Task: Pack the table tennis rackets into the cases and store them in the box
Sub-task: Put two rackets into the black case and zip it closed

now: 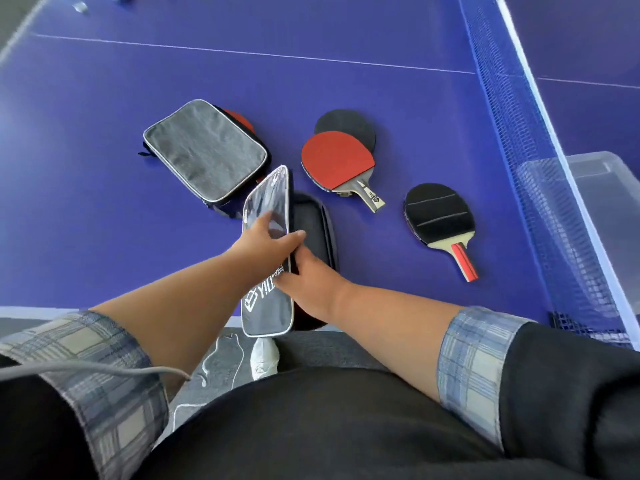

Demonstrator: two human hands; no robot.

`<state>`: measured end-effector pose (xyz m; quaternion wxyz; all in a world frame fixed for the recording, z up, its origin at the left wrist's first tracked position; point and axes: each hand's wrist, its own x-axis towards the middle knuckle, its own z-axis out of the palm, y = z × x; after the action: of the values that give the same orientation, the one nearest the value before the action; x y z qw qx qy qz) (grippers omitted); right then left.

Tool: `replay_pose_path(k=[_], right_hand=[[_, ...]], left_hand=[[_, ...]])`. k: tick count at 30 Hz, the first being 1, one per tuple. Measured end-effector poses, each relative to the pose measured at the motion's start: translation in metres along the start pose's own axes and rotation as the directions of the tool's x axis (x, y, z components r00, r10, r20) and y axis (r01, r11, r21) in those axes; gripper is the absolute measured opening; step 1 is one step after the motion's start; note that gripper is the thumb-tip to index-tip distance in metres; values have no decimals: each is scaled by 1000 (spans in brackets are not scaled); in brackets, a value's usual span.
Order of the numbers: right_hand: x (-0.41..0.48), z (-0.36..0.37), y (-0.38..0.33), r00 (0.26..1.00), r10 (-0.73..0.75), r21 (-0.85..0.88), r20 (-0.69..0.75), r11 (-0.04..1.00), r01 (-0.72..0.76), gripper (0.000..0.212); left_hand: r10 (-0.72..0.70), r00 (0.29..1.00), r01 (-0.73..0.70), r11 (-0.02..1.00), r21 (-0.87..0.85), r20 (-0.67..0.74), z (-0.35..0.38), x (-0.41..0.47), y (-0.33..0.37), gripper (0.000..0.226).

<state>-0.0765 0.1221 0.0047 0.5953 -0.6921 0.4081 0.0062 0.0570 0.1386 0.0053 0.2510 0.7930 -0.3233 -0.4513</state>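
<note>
A dark racket case (pixel 313 223) with a silver-edged lid (pixel 268 199) lies at the near edge of the blue table. My left hand (pixel 268 240) grips the raised lid and holds it upright. My right hand (pixel 308 282) rests on the case's lower half beside the lid. A second grey case (pixel 204 150) lies farther left with a red racket (pixel 240 119) peeking from under it. A red-faced racket (pixel 337 159) overlaps a black racket (pixel 346 124) in the middle. Another black racket with a red-striped handle (pixel 438 214) lies to the right. A clear plastic box (pixel 602 199) stands beyond the net.
The blue net (pixel 512 133) with its white top band runs diagonally along the right side, between the rackets and the box. White lines cross the table top (pixel 104 209). Below the table edge I see grey floor, a white shoe (pixel 265 358) and a cable (pixel 104 367).
</note>
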Motion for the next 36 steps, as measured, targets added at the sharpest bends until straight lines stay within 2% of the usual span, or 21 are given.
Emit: replay_pose_path(k=[2,4,5,7,9,12,15,17,18,21,23,25,30,33,36], right_hand=[[0,6,-1,994,-87,20,68,996,86,67],[2,13,6,984,-138,-26,114,989,142,60],[5,15,13,983,-131,-109,130,983,145,59],[10,17,28,989,41,-359,145,933,14,69],[13,19,38,960,227,-485,162,866,-122,78],[18,23,34,915,355,-634,192,756,-160,82],[29,30,24,878,446,-724,172,662,-194,83],[36,37,20,860,488,-749,148,623,-225,83],[40,40,18,853,506,-760,129,603,-243,83],[49,46,16,849,525,-754,52,579,-311,81],[53,49,17,854,521,-723,10,593,-353,78],[56,49,20,858,513,-689,-19,615,-383,75],[54,50,30,866,498,-632,-47,657,-412,73],[52,53,29,867,495,-604,-49,677,-421,77],[49,50,29,878,476,-564,-44,714,-415,76]], left_hand=[[7,997,-3,998,63,-73,-7,-9,1,52],[46,984,-22,990,139,-171,-19,-16,-1,42],[66,976,-32,986,164,-208,-26,-20,-2,38],[93,963,-38,977,211,-254,-43,-23,-7,45],[113,950,-24,956,293,-291,-60,-21,-16,68],[201,925,-7,858,514,-322,-81,-17,-31,88],[366,910,-49,567,823,-197,-99,-6,-51,86],[371,928,-124,412,903,-42,-106,5,-65,80],[339,940,-175,372,912,42,-108,10,-71,77],[129,950,-311,367,877,283,-106,26,-91,73],[3,924,-354,382,854,382,-103,38,-103,73],[-55,896,-389,383,838,441,-101,49,-111,72],[-68,861,-456,337,824,504,-100,68,-114,71],[-37,869,-463,297,835,494,-97,79,-111,73],[-9,875,-460,293,839,483,-94,89,-102,65]])
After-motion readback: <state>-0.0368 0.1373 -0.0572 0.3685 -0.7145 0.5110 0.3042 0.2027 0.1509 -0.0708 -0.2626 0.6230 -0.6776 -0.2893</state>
